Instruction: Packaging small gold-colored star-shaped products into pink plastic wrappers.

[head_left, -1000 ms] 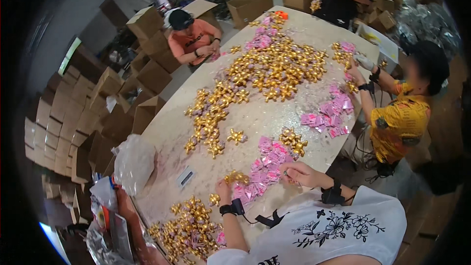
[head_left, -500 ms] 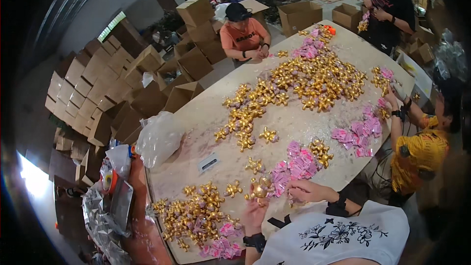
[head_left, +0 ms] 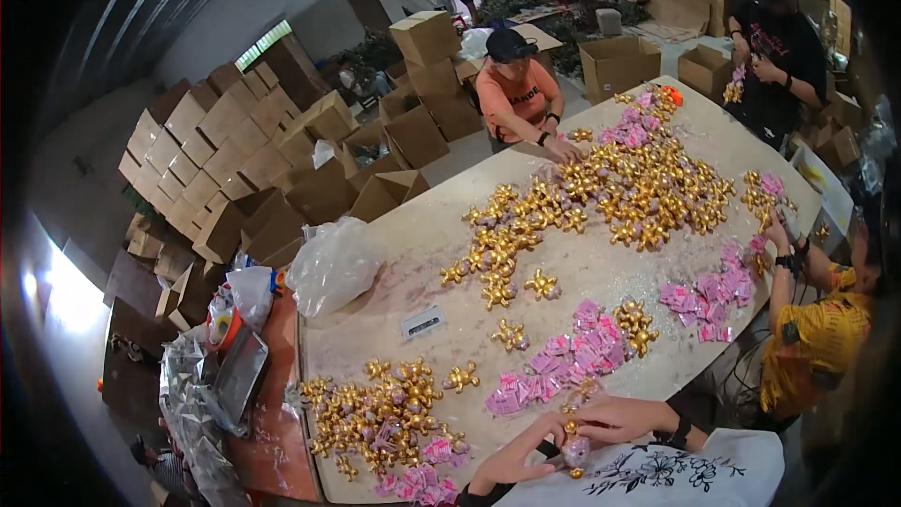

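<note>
In front of my chest, my left hand and my right hand come together around a shiny gold figurine with rounded limbs and a pale pinkish, see-through middle. The left fingers are closed around its side; the right fingers press at its upper part. Just beyond the right hand shows another gold piece, partly covered. A spread of small pink packets lies on the table beyond my hands. To the left is a heap of like gold figurines, with more pink packets at its near edge.
A large gold figurine pile covers the far part of the table. A clear plastic bag and a small grey flat box lie at left. Co-workers stand at the far and right edges. Cardboard boxes stack up behind.
My hands have drawn nearer my body and closed together on the figurine, which was held up in the left hand. The far co-worker now reaches into the large pile. The view has shifted.
</note>
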The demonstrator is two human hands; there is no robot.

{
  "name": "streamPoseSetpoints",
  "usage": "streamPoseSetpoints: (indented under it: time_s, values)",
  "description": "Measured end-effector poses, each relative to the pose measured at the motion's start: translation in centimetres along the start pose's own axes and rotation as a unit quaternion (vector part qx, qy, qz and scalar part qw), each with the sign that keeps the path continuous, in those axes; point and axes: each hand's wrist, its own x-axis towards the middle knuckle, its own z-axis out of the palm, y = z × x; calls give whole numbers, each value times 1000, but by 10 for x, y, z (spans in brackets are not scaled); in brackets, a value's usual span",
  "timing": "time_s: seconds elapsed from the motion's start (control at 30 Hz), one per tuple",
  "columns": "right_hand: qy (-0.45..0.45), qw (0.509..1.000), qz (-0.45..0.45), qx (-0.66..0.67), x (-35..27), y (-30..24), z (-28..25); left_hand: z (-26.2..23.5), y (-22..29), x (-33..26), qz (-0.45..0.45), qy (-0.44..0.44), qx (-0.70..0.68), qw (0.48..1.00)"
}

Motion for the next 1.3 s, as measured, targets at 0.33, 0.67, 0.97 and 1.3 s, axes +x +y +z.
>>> streamPoseSetpoints:
  time_s: [0.33, 0.67, 0.97, 1.3]
  values:
    - [39, 999, 12, -15, 12, -7, -9, 20, 24, 34, -202, 147, -3, 968]
    - [45, 999, 27, -11, 13, 3, -10, 15, -17, 28, -100, 255, 67, 959]
    - [30, 999, 7, -34, 20, 19, -2, 13, -16, 16, -141, 180, 13, 973]
    - [51, 989, -72, -120, 13, 6, -4, -17, -12, -8, -74, -143, -292, 943]
